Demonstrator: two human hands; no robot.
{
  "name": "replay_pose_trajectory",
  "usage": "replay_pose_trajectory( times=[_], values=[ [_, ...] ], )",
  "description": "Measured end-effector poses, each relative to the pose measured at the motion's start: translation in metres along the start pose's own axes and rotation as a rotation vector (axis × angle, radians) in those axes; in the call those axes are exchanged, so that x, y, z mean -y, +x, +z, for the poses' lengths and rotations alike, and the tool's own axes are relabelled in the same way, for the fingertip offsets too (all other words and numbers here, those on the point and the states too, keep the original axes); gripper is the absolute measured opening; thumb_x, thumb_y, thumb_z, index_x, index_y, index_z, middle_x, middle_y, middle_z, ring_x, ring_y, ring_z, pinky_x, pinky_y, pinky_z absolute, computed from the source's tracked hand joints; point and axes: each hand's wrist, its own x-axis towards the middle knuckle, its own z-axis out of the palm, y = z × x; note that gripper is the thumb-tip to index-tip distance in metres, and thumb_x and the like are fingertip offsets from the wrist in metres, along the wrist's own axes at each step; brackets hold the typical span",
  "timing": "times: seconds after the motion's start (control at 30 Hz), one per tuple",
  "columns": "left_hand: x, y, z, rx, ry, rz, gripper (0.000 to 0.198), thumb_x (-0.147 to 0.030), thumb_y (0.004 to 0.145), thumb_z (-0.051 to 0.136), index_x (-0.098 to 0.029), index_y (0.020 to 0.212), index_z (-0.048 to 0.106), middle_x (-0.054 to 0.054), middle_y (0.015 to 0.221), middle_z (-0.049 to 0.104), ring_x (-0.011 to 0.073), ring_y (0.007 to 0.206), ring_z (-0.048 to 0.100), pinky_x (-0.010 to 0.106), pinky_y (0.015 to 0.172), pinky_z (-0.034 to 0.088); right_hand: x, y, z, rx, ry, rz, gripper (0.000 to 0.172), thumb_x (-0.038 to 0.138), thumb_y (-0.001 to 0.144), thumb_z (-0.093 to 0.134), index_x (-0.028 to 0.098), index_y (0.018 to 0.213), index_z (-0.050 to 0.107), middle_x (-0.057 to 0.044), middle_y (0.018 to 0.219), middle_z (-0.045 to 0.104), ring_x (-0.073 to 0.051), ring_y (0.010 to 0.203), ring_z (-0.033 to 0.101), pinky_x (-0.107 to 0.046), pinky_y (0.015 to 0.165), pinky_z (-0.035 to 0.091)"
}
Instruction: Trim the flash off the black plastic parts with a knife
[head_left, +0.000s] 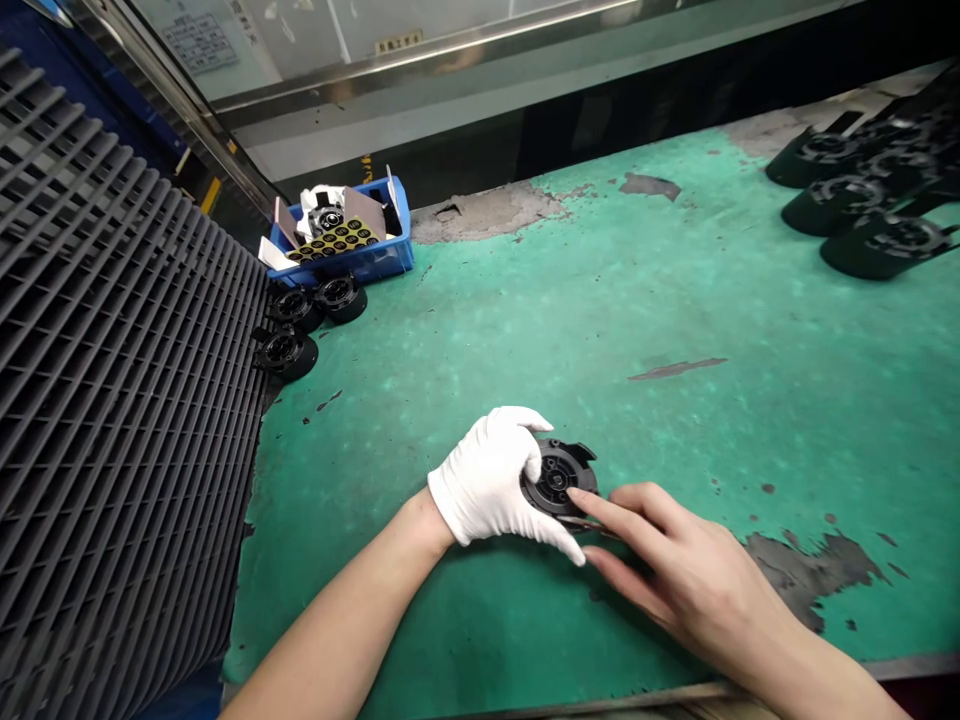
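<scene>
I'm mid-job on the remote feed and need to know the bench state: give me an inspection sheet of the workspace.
Surface: green table, coating worn through in patches.
Job's things: one round black part, in the hands.
Clutter: blue bin of mixed items, far left; three black housings near it; more dark housings, far right.
Left hand: white-gloved, fingers curled round the part.
Right hand: bare, fingers at the part; whether they grip anything is unclear.
Cables: nothing seen.
Surroundings: grey slats at left; metal rail beyond the table.
</scene>
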Motion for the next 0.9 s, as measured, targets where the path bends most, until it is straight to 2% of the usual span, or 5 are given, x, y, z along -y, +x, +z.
replay_pose_trajectory(
  times=[0.1, 0.23, 0.47, 0.7, 0.9],
  values=[
    [-0.001, -0.002, 0.000, 0.014, -0.059, 0.002, 0.097, -0.089, 0.042, 0.128, -0.028, 0.090, 0.070, 0.021, 0.141, 0.091, 0.0475, 0.142, 0.088, 0.061, 0.122, 0.076, -0.006, 0.002, 0.002, 0.004, -0.096, -0.095, 0.036, 0.035, 0.137, 0.055, 0.021, 0.161, 0.078, -0.005, 0.111, 0.083, -0.014, 0.073, 0.076, -0.028, 0.063, 0.055],
    [-0.002, 0.000, 0.000, 0.016, -0.128, 0.005, 0.093, -0.084, 0.046, 0.130, -0.028, 0.090, 0.071, 0.020, 0.146, 0.092, 0.0461, 0.141, 0.089, 0.061, 0.124, 0.075, -0.010, 0.002, 0.006, 0.008, -0.088, -0.109, 0.036, 0.025, 0.136, 0.058, 0.020, 0.167, 0.076, -0.003, 0.107, 0.083, -0.014, 0.076, 0.076, -0.026, 0.068, 0.055],
    [-0.005, 0.002, 0.000, 0.047, -0.142, -0.026, 0.090, -0.083, 0.046, 0.131, -0.029, 0.087, 0.072, 0.019, 0.146, 0.092, 0.0466, 0.140, 0.089, 0.063, 0.126, 0.074, -0.014, -0.001, 0.008, 0.008, -0.046, -0.125, 0.077, 0.012, 0.132, 0.057, 0.026, 0.206, 0.042, -0.002, 0.106, 0.084, -0.015, 0.077, 0.074, -0.027, 0.069, 0.054],
    [-0.006, 0.000, 0.000, 0.027, -0.076, -0.029, 0.092, -0.080, 0.046, 0.132, -0.028, 0.091, 0.071, 0.019, 0.144, 0.092, 0.0458, 0.139, 0.090, 0.060, 0.122, 0.076, -0.019, 0.004, 0.004, 0.024, -0.027, -0.198, 0.092, 0.003, 0.125, 0.063, 0.024, 0.209, 0.032, 0.001, 0.102, 0.085, -0.017, 0.076, 0.072, -0.031, 0.067, 0.054],
    [-0.006, 0.000, 0.000, 0.024, -0.021, -0.032, 0.089, -0.079, 0.047, 0.131, -0.029, 0.090, 0.073, 0.018, 0.143, 0.092, 0.0450, 0.135, 0.091, 0.061, 0.120, 0.077, -0.021, 0.003, 0.007, 0.005, -0.039, -0.184, 0.094, 0.004, 0.124, 0.063, 0.028, 0.210, 0.033, 0.001, 0.103, 0.086, -0.016, 0.076, 0.074, -0.030, 0.069, 0.054]
  ],
)
